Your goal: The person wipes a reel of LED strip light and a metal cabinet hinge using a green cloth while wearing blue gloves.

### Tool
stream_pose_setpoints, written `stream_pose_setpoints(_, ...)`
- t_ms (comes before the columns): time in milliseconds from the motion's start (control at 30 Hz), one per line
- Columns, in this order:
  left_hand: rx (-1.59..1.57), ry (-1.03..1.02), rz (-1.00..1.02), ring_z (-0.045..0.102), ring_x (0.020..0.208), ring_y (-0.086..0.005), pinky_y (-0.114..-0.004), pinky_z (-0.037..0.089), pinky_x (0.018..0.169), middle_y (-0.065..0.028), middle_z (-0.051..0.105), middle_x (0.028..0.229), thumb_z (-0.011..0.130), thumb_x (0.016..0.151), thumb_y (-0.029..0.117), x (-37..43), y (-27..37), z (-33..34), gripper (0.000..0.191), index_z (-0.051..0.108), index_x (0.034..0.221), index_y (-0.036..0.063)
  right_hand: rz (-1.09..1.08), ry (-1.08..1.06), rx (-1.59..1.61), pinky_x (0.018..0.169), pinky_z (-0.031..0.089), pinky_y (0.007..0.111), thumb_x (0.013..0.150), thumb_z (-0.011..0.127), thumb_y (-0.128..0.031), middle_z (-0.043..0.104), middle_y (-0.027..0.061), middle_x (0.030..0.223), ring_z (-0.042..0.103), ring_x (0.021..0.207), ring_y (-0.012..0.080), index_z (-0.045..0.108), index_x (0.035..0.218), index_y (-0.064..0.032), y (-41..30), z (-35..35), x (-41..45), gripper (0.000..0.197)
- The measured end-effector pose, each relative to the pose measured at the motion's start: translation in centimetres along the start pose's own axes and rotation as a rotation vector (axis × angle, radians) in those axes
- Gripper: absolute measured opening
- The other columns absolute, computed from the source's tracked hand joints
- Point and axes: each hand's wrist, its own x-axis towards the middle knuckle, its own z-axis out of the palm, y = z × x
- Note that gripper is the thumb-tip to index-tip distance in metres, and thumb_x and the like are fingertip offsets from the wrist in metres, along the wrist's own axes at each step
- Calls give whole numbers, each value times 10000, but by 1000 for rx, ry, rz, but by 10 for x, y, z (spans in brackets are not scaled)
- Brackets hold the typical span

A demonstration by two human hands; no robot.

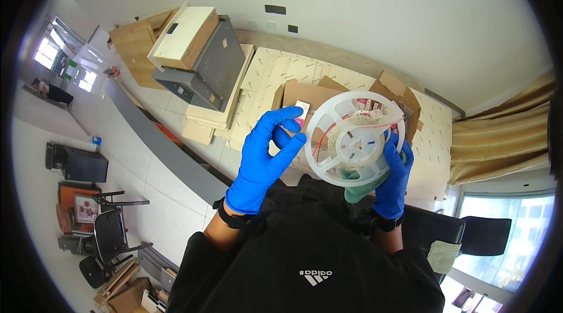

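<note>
My right hand (394, 172), in a blue glove, grips the right rim of a translucent white plastic reel (323, 168). An LED-type strip (336, 148) is wound around its hub, and a red wire (323, 139) curves off it. A green cloth (364, 190) is bunched under the reel in the same hand. To the reel's left, my gloved left hand (268, 150) has thumb and fingers apart. Beside its fingertips shows a small white-and-pink box (302, 110); whether they touch is unclear. Behind the reel stands an opened cardboard carton (308, 91) with pink-and-white packets inside, partly hidden.
The carton rests on stacked cream boards (264, 69). Grey cabinet parts (220, 66) and a white-fronted drawer (187, 38) stand left of it. A long grey panel (167, 150) crosses the left floor. Black chairs (110, 234), a curtain (497, 146) and a distant person (55, 91) are visible.
</note>
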Motion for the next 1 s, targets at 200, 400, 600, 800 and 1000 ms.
stream_pose_setpoints(200,-632,-133,-454,440,1186,-168,-318,337,1017,-99,487,1263,470,910,471,-20,-7,3,645,344,1358,23,130,-69,13,785,480,268,787,632,-55,658,52,915,611,831,132,645,1031,-21,2,11,-4,247)
stream_pose_setpoints(400,-1063,-23,-733,587,1020,-288,-399,493,862,-193,567,1151,509,886,252,-16,-26,-6,470,448,1248,-42,116,-86,-157,808,467,236,834,605,-26,660,60,951,603,881,114,644,1040,-11,1,33,0,210)
stream_pose_setpoints(600,-1138,124,-585,520,1125,-278,-410,418,959,-174,516,1232,522,854,201,-9,-19,-10,476,439,1269,-18,-104,-12,-183,805,474,259,903,559,-149,648,73,964,600,873,127,630,1011,11,-7,18,6,206)
stream_pose_setpoints(800,-1108,246,-459,441,1227,-271,-420,329,1048,-145,457,1328,510,856,222,-5,-22,-36,534,389,1330,8,-575,-829,-100,550,462,293,884,527,-185,596,68,716,575,633,199,544,678,-53,-127,43,-17,246)
stream_pose_setpoints(1000,-1037,314,-448,467,1197,-263,-408,339,1038,-156,467,1319,486,871,228,-10,-22,-41,531,375,1336,-3,-1122,-908,-159,598,446,255,834,626,-272,668,34,872,605,752,178,684,770,-133,-130,81,-30,163)
